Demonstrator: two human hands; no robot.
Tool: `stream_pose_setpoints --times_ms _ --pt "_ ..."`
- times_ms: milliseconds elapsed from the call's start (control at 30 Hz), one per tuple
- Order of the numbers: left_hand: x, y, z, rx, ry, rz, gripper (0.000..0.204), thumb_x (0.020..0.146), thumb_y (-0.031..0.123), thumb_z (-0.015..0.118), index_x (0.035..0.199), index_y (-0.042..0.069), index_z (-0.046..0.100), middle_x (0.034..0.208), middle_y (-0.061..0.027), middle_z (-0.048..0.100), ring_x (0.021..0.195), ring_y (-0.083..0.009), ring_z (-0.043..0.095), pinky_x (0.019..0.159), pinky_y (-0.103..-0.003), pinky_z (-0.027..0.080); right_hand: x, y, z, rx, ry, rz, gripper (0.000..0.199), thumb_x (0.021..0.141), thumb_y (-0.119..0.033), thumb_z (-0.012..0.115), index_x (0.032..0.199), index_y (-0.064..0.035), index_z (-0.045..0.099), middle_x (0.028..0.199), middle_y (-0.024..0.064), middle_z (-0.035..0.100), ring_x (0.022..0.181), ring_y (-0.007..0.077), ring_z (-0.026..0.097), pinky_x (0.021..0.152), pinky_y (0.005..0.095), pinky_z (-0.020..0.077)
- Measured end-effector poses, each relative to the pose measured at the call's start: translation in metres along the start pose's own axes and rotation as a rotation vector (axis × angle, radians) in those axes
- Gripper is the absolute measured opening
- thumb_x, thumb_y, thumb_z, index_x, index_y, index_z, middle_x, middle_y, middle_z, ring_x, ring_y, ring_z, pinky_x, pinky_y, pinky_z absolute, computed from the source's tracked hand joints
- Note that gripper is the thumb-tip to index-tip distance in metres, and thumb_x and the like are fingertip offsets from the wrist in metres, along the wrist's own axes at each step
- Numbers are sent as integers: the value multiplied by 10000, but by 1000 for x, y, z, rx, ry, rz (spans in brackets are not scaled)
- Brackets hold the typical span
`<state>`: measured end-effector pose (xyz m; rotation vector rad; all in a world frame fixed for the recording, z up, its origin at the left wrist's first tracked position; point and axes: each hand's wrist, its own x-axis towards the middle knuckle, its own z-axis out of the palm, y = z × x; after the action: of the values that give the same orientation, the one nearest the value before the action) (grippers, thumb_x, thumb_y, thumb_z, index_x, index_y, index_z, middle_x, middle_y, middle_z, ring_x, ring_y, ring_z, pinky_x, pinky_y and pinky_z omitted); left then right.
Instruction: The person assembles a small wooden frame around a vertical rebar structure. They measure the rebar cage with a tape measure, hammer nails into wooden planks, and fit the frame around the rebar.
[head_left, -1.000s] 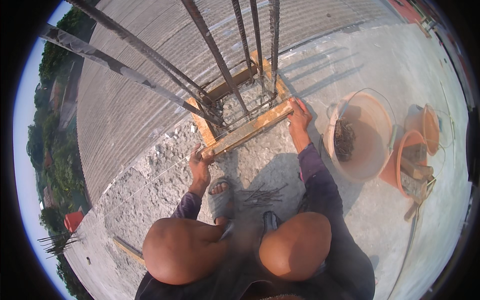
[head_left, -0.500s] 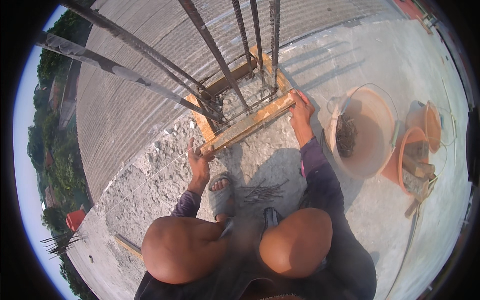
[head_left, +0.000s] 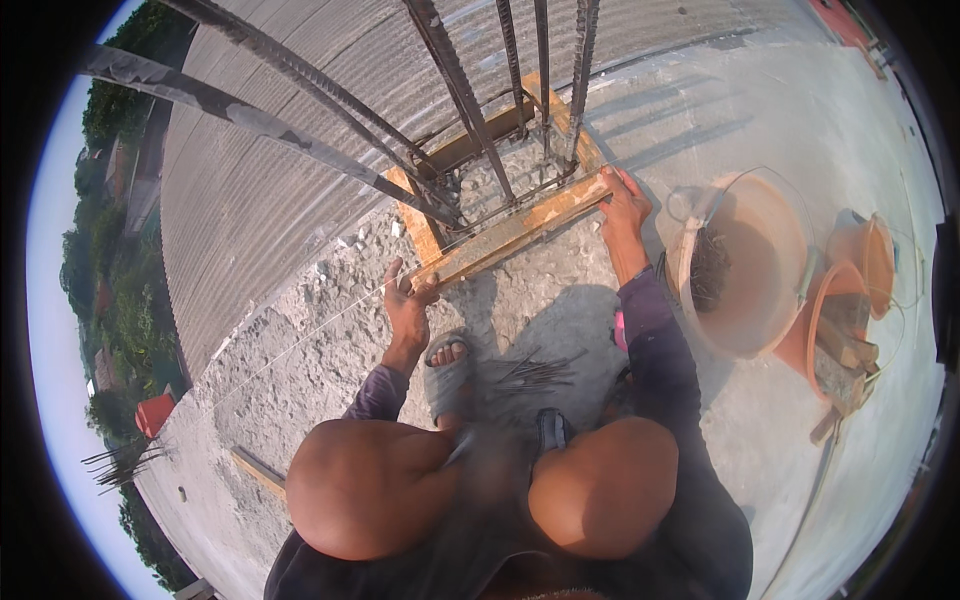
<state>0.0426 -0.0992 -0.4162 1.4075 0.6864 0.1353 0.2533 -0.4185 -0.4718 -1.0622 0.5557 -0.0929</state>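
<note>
One wooden board [head_left: 515, 238] is lying on the near side of the rebar [head_left: 488, 150]. The right hand [head_left: 625, 215] is pinching its right end, fingers nearly closed, some hiding. The left hand [head_left: 407, 308] is showing half-spread fingers at the other end; can't tell if they're actually gripping. Rebar tops are running out of view, and dark stuff [head_left: 710, 268] in the bucket [head_left: 768, 270] right of it is looking murky.

This 1 view, from the left of 2 fisheye cameras on the person's head, looks down over the knees [head_left: 370, 490] at the wooden frame [head_left: 514, 236], from above and near its closest side, wide enough to catch corrugated roofing [head_left: 280, 215] beyond the frame and sky [head_left: 60, 190] far to its left.
</note>
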Motion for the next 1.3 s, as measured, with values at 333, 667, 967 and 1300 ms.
stream_pose_setpoints --times_ms 333,667,967,1300 --pt "-8 20 6 57 -14 -8 830 948 164 745 1562 -64 235 1382 -287 548 1097 -291 635 876 -370 522 2 -1 -1 -32 30 35 558 862 -170 851 1315 76 636 1189 169 682 1034 253 673 815 381 533" --pt "-4 14 4 -96 8 -19 856 927 100 775 1565 -58 228 1298 -222 617 1065 -268 661 831 -361 535 6 -8 5 -49 60 42 557 844 -166 858 1300 71 646 1174 166 688 997 229 669 766 353 521" --pt "-2 6 -1 -141 -4 -12 833 933 47 757 1562 -60 222 1275 -200 641 1100 -262 656 859 -364 545 4 -7 3 -49 56 8 541 848 -172 867 1285 54 641 1144 115 691 970 200 669 725 351 524" --pt "-3 9 0 -215 -8 -23 820 936 30 751 1559 -45 224 1267 -197 649 1037 -255 668 823 -360 544 -10 -25 11 -36 17 -57 554 878 -171 849 1317 89 631 1209 186 669 1060 233 652 846 345 521"
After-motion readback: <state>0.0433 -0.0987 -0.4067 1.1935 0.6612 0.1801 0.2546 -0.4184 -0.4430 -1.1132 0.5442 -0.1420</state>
